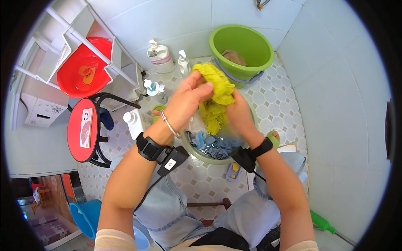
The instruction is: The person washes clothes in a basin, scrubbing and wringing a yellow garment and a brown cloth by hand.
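Observation:
A wet yellow-green cloth (216, 84) with a gathered edge hangs between my two hands. My left hand (191, 97) grips its upper left part, fingers and thumb closed on the fabric. On the cloth's right edge, my right hand (240, 113) holds on with its fingers. Below them stands a round basin (201, 157) of water with blue garments (218, 149), a light blue object (200, 139) and some whitish fabric (196, 124) at its left side. The cloth's lower end hangs over the basin. The fingertips are partly hidden by the fabric.
Behind stands a green bucket (220, 40) with a beige cloth inside. Pump bottles (160, 58) and a white bottle (135, 124) are at the left, near a red stool (75, 131). A soap dish (233, 175) lies by the basin's near side. A blue bucket (86, 216) is lower left.

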`<state>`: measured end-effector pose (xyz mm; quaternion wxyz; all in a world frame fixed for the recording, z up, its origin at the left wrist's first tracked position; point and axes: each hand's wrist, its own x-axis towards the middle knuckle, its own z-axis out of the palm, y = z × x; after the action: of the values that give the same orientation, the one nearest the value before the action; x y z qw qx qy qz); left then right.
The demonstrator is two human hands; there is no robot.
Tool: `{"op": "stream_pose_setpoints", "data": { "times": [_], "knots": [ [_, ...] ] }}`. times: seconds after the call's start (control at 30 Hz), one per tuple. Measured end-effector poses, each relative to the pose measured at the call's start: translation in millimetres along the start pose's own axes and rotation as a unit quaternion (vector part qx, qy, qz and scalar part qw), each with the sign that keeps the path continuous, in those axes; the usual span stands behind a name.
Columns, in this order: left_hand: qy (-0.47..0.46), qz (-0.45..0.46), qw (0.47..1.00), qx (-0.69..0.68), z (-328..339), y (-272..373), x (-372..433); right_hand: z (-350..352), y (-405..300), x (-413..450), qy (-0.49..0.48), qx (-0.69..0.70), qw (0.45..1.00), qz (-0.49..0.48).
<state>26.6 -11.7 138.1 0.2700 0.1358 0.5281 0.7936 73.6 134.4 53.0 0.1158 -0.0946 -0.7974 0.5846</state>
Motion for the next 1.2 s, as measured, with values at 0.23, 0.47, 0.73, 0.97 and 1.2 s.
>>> {"op": "stream_pose_setpoints", "data": {
  "times": [0.23,0.47,0.73,0.97,1.2],
  "knots": [
    [0.127,0.014,0.784,0.607,-44,-31,21,-32,7,5,-0.015,0.076,0.997,0.018],
    [-0.089,0.086,0.857,0.500,-21,-85,27,-36,14,1,-0.122,0.145,0.978,0.083],
    [0.039,0.055,0.800,0.596,-30,-59,34,-77,-41,-4,-0.197,0.421,0.871,0.161],
    [0.030,0.185,0.676,0.713,-36,-63,26,-92,-5,0,-0.008,0.468,0.854,0.226],
    [-0.077,0.134,0.858,0.490,7,-109,5,-76,-2,-1,-0.011,0.535,0.803,0.261]
  ]
}}
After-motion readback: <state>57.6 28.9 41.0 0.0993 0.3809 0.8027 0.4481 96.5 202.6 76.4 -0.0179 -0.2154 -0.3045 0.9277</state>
